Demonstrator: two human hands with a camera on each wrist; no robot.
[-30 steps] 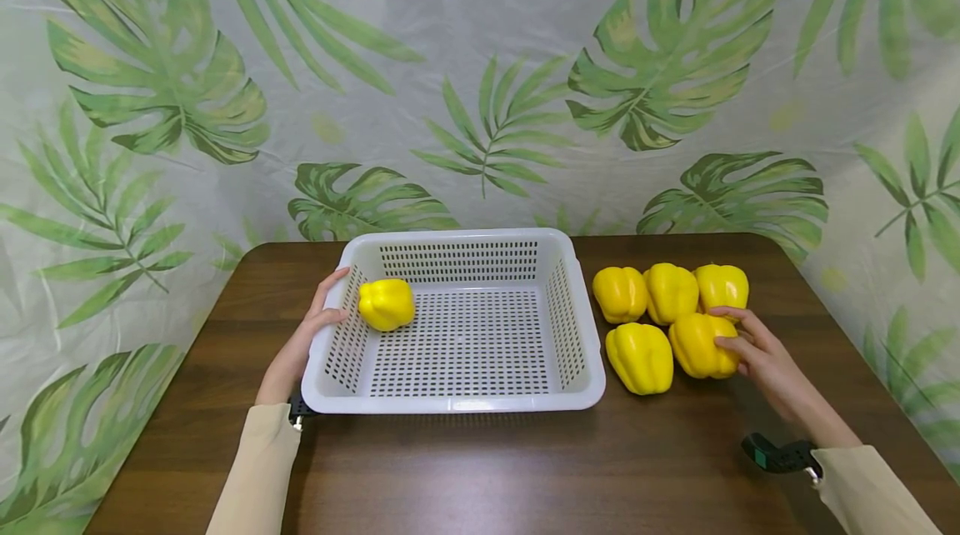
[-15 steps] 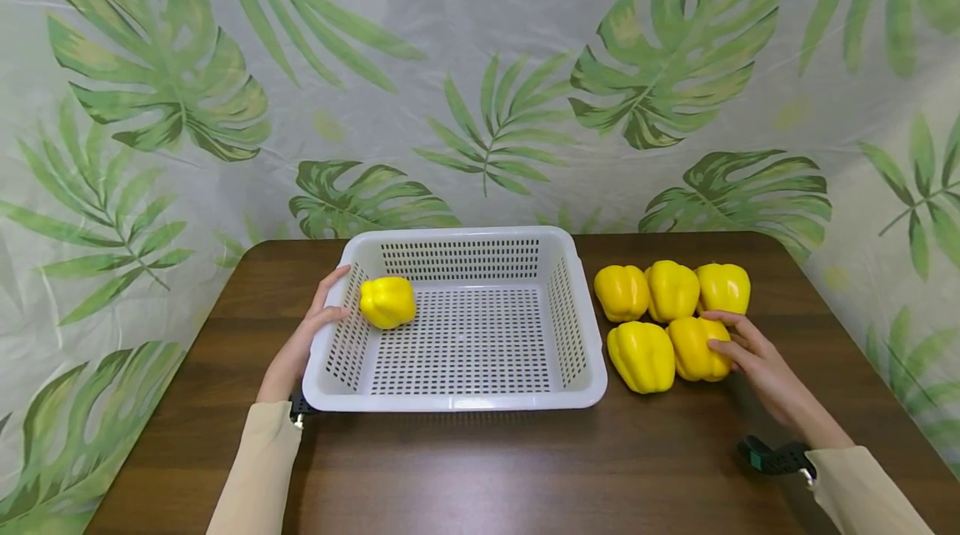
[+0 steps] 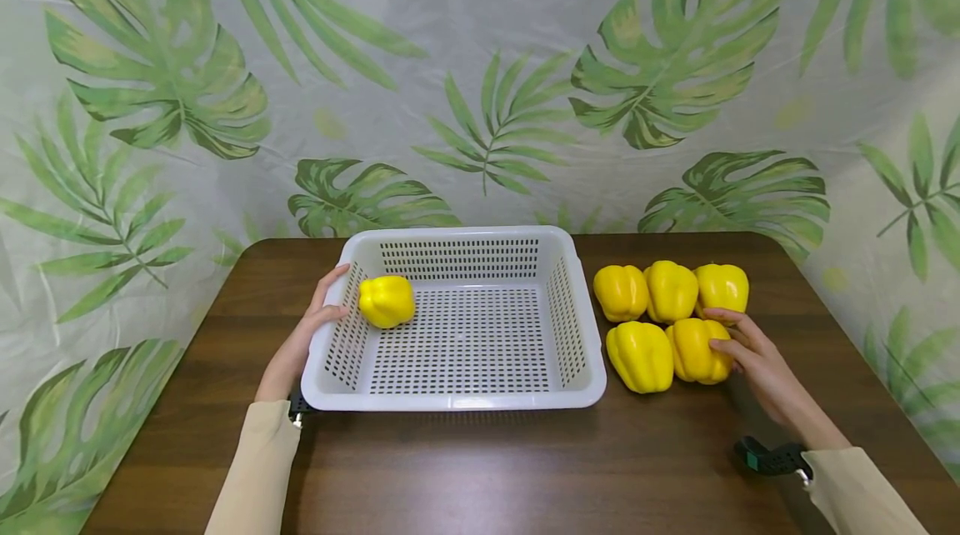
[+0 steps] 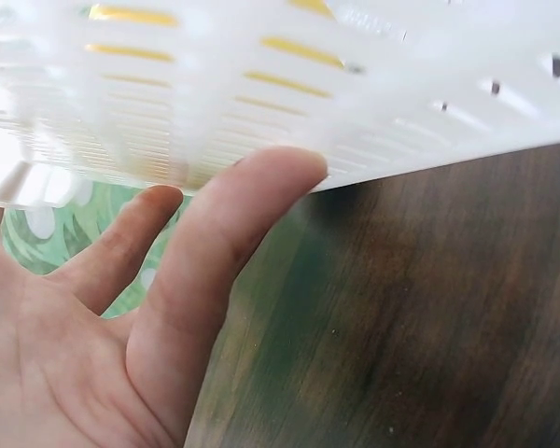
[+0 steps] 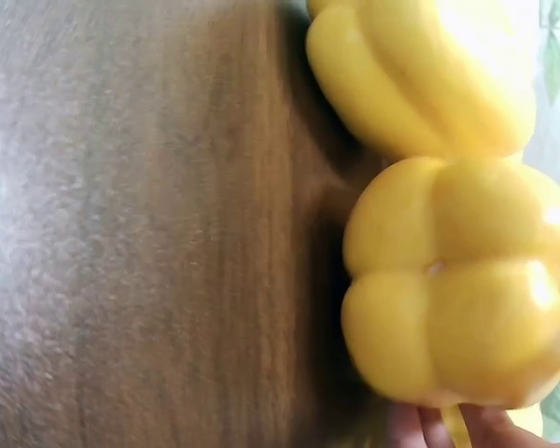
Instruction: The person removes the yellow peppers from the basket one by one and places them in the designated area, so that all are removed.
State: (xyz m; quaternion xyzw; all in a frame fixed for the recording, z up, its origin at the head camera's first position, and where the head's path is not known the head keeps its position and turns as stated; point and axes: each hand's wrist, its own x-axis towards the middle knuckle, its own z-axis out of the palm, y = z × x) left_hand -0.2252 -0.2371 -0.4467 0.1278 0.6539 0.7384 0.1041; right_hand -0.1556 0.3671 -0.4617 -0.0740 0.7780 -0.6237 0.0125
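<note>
In the head view, a white perforated plastic basket stands on the brown table with one yellow bell pepper lying inside at its left. My left hand touches the basket's left side from outside; the left wrist view shows the thumb against the slotted wall. Right of the basket, my right hand holds the near-right yellow bell pepper by its right side, thumb and fingers around it. In the right wrist view this bell pepper looks still down on the table; some fingertips are hidden behind it.
Several more yellow bell peppers stand close together: one bell pepper just left of the held one, and a back row with a middle bell pepper. Behind the table hangs a leaf-patterned cloth.
The near-right bell pepper has shifted slightly left and turned a little, with my right hand moving along. Over the last half second almost nothing moves. The left hand and basket stay in place.
</note>
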